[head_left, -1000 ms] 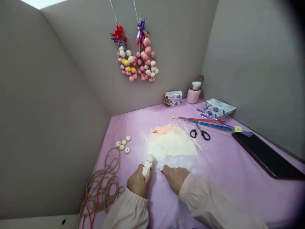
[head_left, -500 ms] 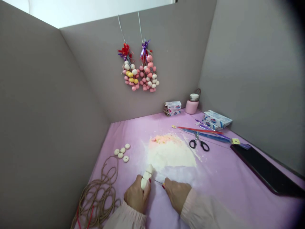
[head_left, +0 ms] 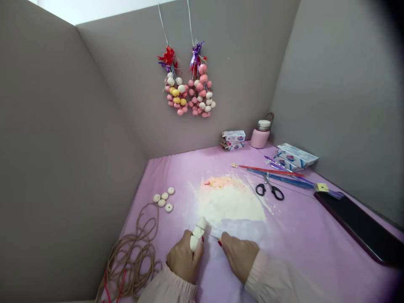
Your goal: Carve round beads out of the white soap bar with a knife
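around three sides, grey panels [head_left: 126, 92] are standing, enclosing a purple cloth [head_left: 176, 168] whose far edge is meeting the wall at the back. along the right edge a long black slab [head_left: 360, 223] is lying, with open cloth stretching between it and the right hand [head_left: 240, 254]. beyond both hands a patch of cream powder [head_left: 232, 204] is covering the middle. a tangle of brown cord [head_left: 126, 240] is crowding the left edge, leaving the left hand [head_left: 184, 256] less room on its outer side. that hand is pinching a white three-part piece [head_left: 198, 233] between thumb and fingers, its far end sticking out forward and leaning right, towards the powder. the right hand is pinching a thin metal tool [head_left: 214, 237], its tip pointing at the piece; whether they are touching, i cannot tell. on the boxes [head_left: 233, 135] at the back, red-and-blue logos are showing, their lettering too small to read.
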### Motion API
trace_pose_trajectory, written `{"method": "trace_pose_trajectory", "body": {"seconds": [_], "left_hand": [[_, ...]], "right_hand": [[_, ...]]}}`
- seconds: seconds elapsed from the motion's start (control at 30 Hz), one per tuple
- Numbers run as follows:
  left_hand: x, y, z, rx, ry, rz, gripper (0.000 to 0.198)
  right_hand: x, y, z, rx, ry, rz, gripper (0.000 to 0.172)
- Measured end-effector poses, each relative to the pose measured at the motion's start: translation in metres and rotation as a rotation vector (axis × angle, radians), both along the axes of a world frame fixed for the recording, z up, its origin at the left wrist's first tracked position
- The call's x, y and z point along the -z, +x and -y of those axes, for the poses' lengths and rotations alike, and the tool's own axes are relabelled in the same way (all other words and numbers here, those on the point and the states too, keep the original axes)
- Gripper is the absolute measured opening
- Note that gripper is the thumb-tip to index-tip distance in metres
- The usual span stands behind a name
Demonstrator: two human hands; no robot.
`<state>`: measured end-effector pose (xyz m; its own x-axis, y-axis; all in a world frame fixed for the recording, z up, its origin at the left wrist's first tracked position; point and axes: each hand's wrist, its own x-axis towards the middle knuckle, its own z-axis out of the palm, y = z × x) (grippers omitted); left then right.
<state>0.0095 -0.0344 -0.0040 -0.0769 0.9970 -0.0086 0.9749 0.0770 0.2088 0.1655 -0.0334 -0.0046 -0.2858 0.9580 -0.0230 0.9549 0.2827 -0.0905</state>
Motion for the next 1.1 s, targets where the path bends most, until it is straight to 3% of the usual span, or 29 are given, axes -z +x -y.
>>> {"method": "trace_pose_trajectory", "body": {"seconds": [0.17, 0.57, 1.1], "left_hand": [[0.003, -0.001, 0.0, 0.01, 0.02, -0.006, 0.024], [0.009, -0.002, -0.001, 0.053, 0.04, -0.001, 0.025], [0.001, -0.004, -0.007, -0.05, -0.108, 0.005, 0.024]], "right_hand": [[-0.005, -0.003, -0.009, -0.072, -0.001, -0.088, 0.028], [-0.003, -0.008, -0.019, -0.093, -0.086, -0.018, 0.031], [-0.004, -0.01, -0.022, -0.086, -0.064, -0.026, 0.035]]}}
